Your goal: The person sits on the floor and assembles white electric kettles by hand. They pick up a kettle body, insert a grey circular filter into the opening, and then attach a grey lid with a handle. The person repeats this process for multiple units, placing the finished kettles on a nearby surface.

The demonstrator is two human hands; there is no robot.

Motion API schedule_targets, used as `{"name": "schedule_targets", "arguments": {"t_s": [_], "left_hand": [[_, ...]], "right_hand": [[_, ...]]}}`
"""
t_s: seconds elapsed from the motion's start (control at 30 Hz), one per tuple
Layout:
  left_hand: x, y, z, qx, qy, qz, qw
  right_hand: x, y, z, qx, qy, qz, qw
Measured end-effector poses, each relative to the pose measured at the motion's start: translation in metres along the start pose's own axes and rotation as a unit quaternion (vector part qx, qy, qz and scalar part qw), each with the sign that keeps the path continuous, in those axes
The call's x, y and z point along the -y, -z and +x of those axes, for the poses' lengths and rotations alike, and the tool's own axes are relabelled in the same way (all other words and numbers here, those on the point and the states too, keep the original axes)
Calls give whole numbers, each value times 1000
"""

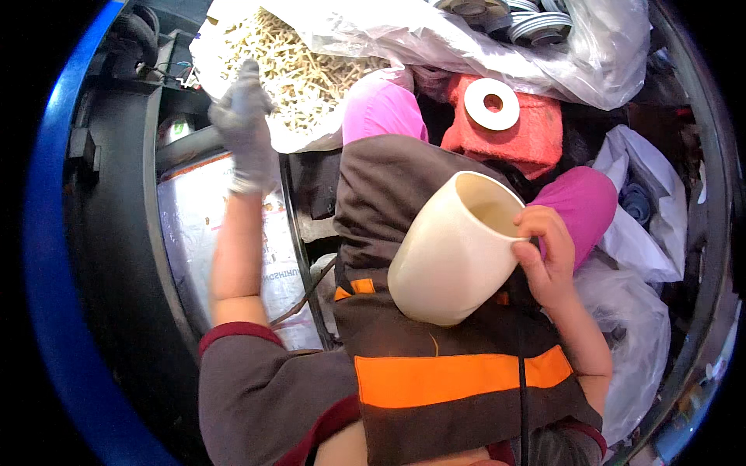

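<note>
My bare right hand [549, 252] pinches the rim of a large cream-coloured hollow cylinder [444, 252], with fingers and thumb at its edge. The cylinder leans over my lap, its wide opening turned up and away from me; its far end is rounded, and I cannot tell whether that end is closed. My left hand [244, 128], in a grey glove, reaches forward beside an open white bag of small beige stick-like pieces [299, 74]. One finger stretches forward and the others look spread. Nothing shows in that hand.
A white ring [492, 105] lies on a red cloth-covered block [528, 144] ahead of my lap. Behind it, a clear plastic bag [598, 66] holds grey stacked discs [540, 27]. White and clear bags [622, 334] sit at right. A dark frame with a blue rim [58, 194] curves along the left.
</note>
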State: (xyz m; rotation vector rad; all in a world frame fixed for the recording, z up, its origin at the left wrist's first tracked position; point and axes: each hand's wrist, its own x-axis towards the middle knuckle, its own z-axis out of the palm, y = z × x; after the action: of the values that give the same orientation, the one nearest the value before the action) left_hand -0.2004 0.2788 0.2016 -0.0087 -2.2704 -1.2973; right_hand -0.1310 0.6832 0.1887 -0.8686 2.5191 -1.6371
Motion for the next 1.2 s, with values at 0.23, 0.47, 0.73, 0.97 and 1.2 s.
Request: {"name": "schedule_targets", "arguments": {"t_s": [0.23, 0.47, 0.73, 0.97, 1.2], "left_hand": [[-64, -58, 33, 265, -65, 388, 880], [-77, -139, -60, 415, 346, -331, 774], [-55, -167, -52, 534, 278, -343, 721], [-61, -170, -49, 590, 47, -282, 756], [-64, -186, -53, 544, 330, -349, 688]], "right_hand": [[16, -8, 22, 7, -108, -39, 993], [-25, 105, -59, -193, -293, 76, 933], [-76, 76, -305, 176, -728, -255, 611], [-76, 197, -399, -37, -827, -249, 502], [-151, 93, -461, -23, -827, -29, 562]]}}
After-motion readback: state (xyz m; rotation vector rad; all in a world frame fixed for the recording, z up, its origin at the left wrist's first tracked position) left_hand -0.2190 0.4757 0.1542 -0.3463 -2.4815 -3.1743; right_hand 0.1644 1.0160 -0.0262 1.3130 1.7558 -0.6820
